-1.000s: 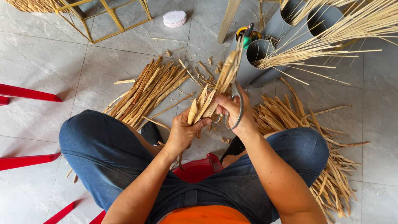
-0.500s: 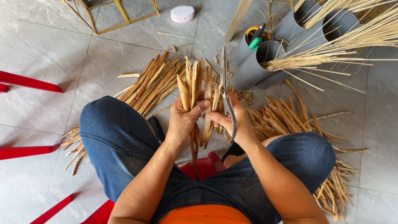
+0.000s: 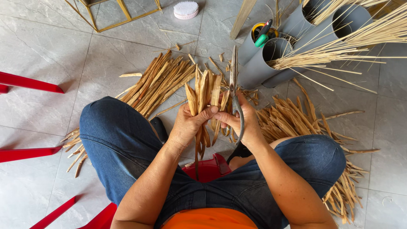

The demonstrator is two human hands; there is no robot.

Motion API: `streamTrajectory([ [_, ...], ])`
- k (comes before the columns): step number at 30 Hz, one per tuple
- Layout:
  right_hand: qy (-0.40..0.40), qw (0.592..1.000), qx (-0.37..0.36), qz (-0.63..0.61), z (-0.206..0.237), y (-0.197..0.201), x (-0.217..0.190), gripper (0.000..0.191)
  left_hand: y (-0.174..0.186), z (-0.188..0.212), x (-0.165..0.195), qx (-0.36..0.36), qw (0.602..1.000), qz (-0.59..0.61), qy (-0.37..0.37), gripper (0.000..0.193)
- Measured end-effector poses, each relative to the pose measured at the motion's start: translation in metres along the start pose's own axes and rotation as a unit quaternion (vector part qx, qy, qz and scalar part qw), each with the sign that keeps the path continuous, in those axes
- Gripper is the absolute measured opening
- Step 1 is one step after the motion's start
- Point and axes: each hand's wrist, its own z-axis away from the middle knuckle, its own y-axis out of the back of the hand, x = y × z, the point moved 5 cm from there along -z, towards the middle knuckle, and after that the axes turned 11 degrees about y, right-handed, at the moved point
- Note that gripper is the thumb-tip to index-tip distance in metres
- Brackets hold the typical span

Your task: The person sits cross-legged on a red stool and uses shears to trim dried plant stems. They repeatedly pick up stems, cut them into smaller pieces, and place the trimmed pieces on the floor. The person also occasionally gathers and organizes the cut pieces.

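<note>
While the left hand point(image 3: 188, 123) clenches a bundle of bamboo strips point(image 3: 204, 91) upright above the knees, the right hand point(image 3: 243, 121) grips scissors point(image 3: 234, 80), blades up, touching the bundle.

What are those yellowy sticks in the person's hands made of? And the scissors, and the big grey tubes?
The strips in the left hand look like split bamboo or dried cane: pale tan, matt, stringy along their length. The scissors in the right hand look like metal: dull grey blades with a faint shine. The grey tubes are probably plastic pipe: smooth, even colour, thin round walls.
</note>
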Motion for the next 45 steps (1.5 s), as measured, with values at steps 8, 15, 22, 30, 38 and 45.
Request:
streamTrajectory([
  [8,-0.034,0.999,-0.004,-0.004,0.001,0.0,0.006,0.041,-0.009,0.008,0.011,-0.097,0.995,0.035,-0.016,0.026],
  [15,0.028,0.995,0.025,0.092,0.001,0.003,0.001,0.049,0.003,0.0,0.0,0.018,0.998,0.052,-0.009,0.024],
  [22,0.066,0.984,-0.024,0.163,0.01,-0.001,-0.01,0.061,0.008,-0.003,-0.002,0.042,0.995,0.088,-0.007,0.019],
  [30,0.092,0.989,-0.024,0.111,0.009,-0.003,0.0,0.054,0.002,-0.005,-0.01,0.034,0.994,0.103,0.029,0.023],
  [38,0.008,0.996,0.034,0.084,0.01,0.001,0.007,0.031,0.007,-0.005,-0.004,0.053,0.999,-0.002,-0.007,0.021],
  [45,0.044,0.998,0.035,-0.012,0.008,0.009,-0.005,0.03,0.069,0.026,0.103,0.152,0.966,-0.037,-0.207,0.018],
])
